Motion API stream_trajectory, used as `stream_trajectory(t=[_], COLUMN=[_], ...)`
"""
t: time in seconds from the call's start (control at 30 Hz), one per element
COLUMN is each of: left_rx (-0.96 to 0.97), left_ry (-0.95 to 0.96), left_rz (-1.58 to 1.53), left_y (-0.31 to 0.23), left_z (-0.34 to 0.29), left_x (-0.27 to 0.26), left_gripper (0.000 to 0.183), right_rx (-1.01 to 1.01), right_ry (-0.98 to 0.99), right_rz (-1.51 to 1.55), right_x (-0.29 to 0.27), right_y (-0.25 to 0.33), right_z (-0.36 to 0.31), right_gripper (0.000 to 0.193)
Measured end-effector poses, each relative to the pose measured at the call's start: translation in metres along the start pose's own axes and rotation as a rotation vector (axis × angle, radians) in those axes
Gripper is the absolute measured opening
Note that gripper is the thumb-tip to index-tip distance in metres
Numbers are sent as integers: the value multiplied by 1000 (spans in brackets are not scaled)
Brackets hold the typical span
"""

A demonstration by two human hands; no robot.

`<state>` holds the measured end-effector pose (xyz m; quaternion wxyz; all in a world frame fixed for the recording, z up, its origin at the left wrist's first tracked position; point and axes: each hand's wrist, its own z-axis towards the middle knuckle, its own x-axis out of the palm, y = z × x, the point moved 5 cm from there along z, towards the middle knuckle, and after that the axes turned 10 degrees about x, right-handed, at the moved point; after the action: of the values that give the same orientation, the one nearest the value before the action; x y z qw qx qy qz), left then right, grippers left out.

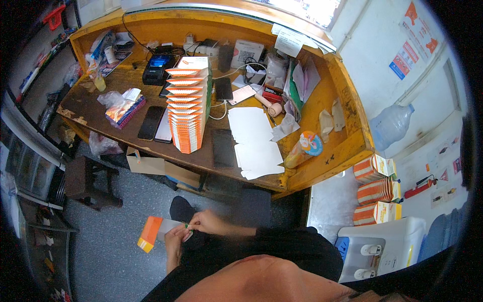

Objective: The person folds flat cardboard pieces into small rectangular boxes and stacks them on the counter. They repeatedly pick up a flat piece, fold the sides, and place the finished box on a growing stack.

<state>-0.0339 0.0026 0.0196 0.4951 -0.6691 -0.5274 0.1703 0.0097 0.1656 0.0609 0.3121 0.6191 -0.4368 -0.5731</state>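
Wooden desk [75, 105] fills the upper middle, brown top inside raised yellow sides, its surface crowded. White water dispenser [387, 267] at lower right; beyond it, three bundles of orange-and-white cartons [375, 171] lined up on a metal surface [324, 204]. Large clear water jug [390, 127] near the right wall. Dark stool [85, 181] on the floor, left of the desk. On the desk, a long fanned stack of orange-and-white cartons [186, 110] occupies the centre and blocks the view of part of the top behind it; two white card sheets [256, 156] lie to its right, a dark phone [150, 123] to its left, a black card terminal [157, 68] near its far end. Task item: a single orange, white and yellow carton [151, 229], apparently flat, held low in front of the person, between desk and lap — orange end pointing left, pale end at the hands. Left hand [175, 237] grasps the pale end. Right hand [207, 221], slightly blurred, has its fingers drawn together against the left fingertips beside a small green patch [187, 226]; cannot tell whether they pinch the card, as the hands cover the contact.
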Motion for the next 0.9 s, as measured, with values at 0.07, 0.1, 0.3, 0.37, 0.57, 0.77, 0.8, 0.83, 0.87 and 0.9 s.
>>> stream_trajectory(t=[0.07,0.1,0.3,0.37,0.57,0.77,0.8,0.83,0.87,0.9], left_rx=[-16,-37,-3,31,158,244,251,264,272,285], left_ry=[32,41,103,107,66,-24,-18,-15,-25,-30], left_rz=[142,121,99,94,283,438,379,323,275,241], left_y=[8,15,57,69,75,64,63,61,60,59], left_z=[-5,-6,0,8,25,25,27,30,32,33], left_x=[-6,-9,-17,-17,-16,-16,-15,-13,-12,-11], left_gripper=[20,19,19,18,11,11,11,11,11,10], right_rx=[110,151,249,258,131,308,319,304,308,285], right_ry=[90,138,159,157,143,49,-8,-65,-85,-104], right_rz=[-47,-57,17,13,-148,46,139,240,212,192], right_x=[6,10,21,22,32,21,18,14,12,11], right_y=[-6,-9,-36,-49,-63,-48,-43,-37,-34,-31], right_z=[-9,-13,-23,-24,-23,-24,-23,-21,-19,-16], right_gripper=[20,23,24,24,24,19,15,12,12,11])
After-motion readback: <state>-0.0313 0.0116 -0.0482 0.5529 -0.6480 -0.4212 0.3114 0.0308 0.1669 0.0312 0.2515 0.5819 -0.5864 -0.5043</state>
